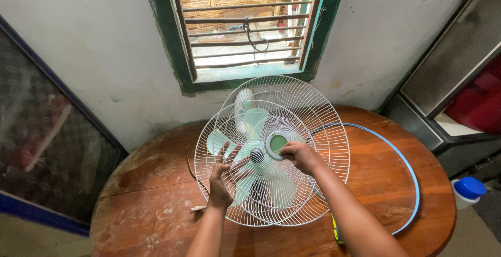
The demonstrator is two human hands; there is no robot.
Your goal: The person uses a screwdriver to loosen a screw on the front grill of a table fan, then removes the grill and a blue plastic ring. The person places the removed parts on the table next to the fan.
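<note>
Steadying white front fan grille (271, 152) over pale green blades (255, 147) at table (156, 205) centre: left hand (222, 176) grasping wires at 8 o'clock, right hand (298, 155) pinching hub badge (277, 143); best kept aligned.

Daylight came in through the barred window (245, 27) at the top and spread softly over the pale wall (104, 53) and the round wooden desk (156, 194), which showed a dull sheen but no hard glare. Shadows were faint and short under the white wire fan guards (271, 152). The left side, by a dark panel (36, 131), was dim and murky. Focus was sharp at the centre; the wide lens bent straight lines outward near the edges, and the corners looked slightly soft.
</note>
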